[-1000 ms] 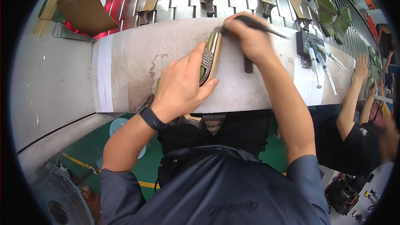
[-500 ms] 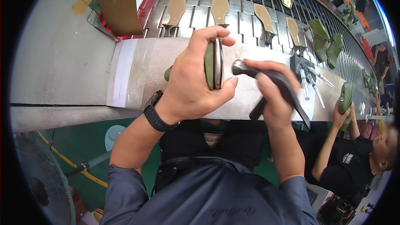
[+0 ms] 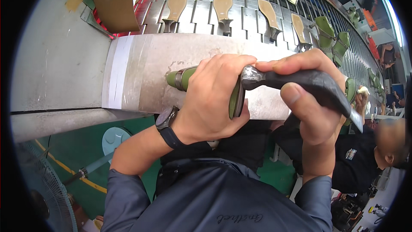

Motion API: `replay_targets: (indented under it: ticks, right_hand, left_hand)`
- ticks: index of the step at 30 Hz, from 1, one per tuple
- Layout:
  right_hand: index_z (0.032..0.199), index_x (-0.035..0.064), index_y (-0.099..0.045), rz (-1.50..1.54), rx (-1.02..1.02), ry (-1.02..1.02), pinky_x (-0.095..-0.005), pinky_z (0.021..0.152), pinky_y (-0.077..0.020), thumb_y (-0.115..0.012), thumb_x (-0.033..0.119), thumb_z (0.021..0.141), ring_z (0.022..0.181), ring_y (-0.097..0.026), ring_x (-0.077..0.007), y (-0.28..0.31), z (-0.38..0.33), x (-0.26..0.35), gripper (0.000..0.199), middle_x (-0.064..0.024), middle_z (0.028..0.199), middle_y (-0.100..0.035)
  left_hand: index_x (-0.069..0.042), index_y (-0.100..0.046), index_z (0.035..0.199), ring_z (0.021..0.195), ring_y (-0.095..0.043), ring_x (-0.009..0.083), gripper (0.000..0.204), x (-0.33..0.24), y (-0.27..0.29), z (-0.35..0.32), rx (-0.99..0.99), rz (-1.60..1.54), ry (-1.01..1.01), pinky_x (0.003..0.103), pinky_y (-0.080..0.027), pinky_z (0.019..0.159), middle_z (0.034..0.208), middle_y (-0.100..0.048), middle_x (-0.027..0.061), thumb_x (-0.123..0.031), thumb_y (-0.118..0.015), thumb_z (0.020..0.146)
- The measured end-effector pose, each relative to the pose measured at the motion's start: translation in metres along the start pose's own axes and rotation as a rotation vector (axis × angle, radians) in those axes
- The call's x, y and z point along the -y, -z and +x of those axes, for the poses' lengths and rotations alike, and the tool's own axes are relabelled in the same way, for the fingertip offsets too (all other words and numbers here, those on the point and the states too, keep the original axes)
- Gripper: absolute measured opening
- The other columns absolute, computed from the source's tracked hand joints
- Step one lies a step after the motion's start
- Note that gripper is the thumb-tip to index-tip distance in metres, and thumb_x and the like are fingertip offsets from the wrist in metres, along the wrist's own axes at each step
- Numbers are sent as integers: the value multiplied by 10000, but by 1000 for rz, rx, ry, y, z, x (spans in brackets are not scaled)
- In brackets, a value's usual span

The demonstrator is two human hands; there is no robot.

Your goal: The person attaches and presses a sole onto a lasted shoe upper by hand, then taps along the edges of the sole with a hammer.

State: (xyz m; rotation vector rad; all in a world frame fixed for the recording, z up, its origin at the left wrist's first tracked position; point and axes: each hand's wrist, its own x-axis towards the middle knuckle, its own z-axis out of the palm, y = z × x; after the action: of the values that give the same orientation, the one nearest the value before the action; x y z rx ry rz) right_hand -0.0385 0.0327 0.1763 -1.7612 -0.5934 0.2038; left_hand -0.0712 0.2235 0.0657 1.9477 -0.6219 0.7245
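My left hand (image 3: 210, 99) wraps round a green shoe last (image 3: 175, 80) with a dark strap across it. Its rounded toe points left above the bench, and the hand hides most of its middle. The last's dark-rimmed end faces right, between fingers and thumb. A black-handled hammer (image 3: 307, 80) lies in the grip of my right hand (image 3: 319, 107), its forefinger stretched along the handle. The hammer's worn round metal face appears to touch the rim of that end, beside my left fingertips.
A pale workbench (image 3: 148, 60) runs beneath my hands. Beyond it, a slatted metal conveyor (image 3: 197, 21) carries tan soles with heels (image 3: 222, 6) and green lasts (image 3: 325, 30). A brown board (image 3: 115, 4) stands at the far left, a fan (image 3: 47, 193) low left. At right, a co-worker (image 3: 354, 159) holds another green last.
The hammer head has come up against the last's end, closing the earlier gap. My left hand and the last have shifted right and nearer me. The co-worker's hands have moved too.
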Motion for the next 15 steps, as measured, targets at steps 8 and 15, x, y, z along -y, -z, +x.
replay_targets:
  ticks: [8,15]
  right_hand:
    - [1176,-68,-634,370,133,-35,-383,1025,-559,-707,0,947,1138,-712,-238,-40,-63,-54,250,-207,1221,-738]
    - [1179,-68,-640,446,-259,-485,-422,1003,-594,-661,97,993,1136,-706,-276,-96,-117,-155,250,-227,1203,-727]
  left_hand:
    - [8,-301,1569,1254,-630,418,911,7,-27,-95,-395,273,-302,665,-410,1118,1467,-546,276,-426,-788,934]
    - [-4,-226,1575,1420,-478,480,1036,52,-38,-180,-137,545,-87,713,-221,1230,1539,-411,341,-467,-838,879]
